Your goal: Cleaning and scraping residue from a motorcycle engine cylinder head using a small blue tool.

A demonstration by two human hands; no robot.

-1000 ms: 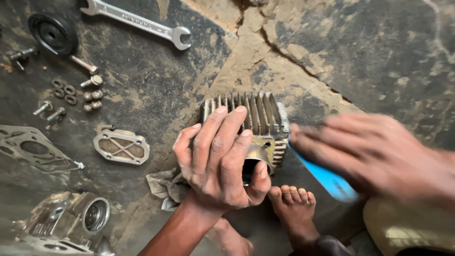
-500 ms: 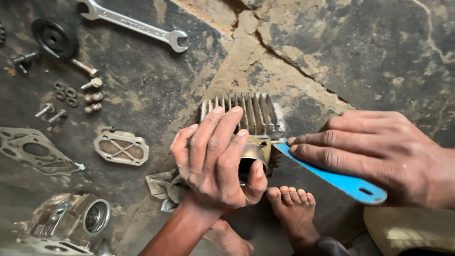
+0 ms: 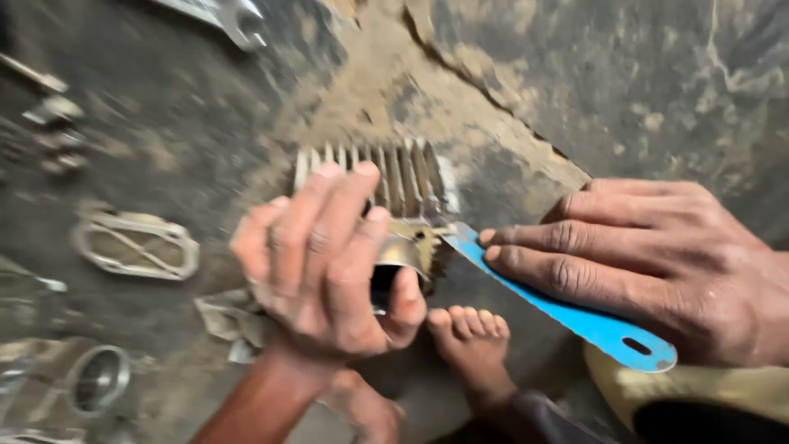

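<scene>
Blue blade (image 3: 575, 316) against finned cylinder (image 3: 394, 177)

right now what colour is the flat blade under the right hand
Bright blue blade, seen in the head view.

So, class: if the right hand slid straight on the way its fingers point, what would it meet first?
Probably the finned metal cylinder: the right hand points left along the blue blade, whose tip already touches it. The left hand lies just beyond.

My left hand (image 3: 329, 263) hides much of the finned cylinder (image 3: 394, 185). The spanner (image 3: 218, 12) is cut off at the top edge, and the small parts (image 3: 53, 131) are too blurred to tell.
</scene>
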